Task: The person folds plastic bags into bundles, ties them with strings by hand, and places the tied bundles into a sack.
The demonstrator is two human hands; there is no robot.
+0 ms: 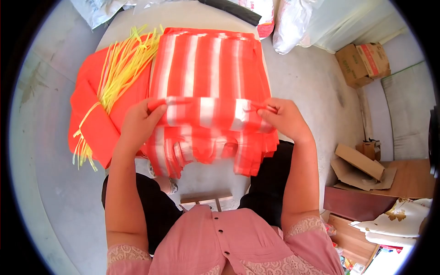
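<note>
A stack of red-and-white striped plastic bags [208, 64] lies on the table in front of me, its cut-out handle ends hanging over the near edge. My left hand [143, 120] is closed on the left end of a folded striped plastic bag [206, 112]. The right end of that bag is pinched in my right hand [285, 118]. Stretched between both hands, the bag spans the stack and is slightly blurred. Left of the stack, a bundle of yellow ties [126, 68] rests on plain red plastic [89, 78].
A black rolled item [231, 11] and a white plastic sack [293, 27] are at the back. Cardboard boxes [362, 64] stand at the far right. An opened carton [362, 169] sits on a brown surface nearer me. Under the table's near side is a wooden bar [206, 199].
</note>
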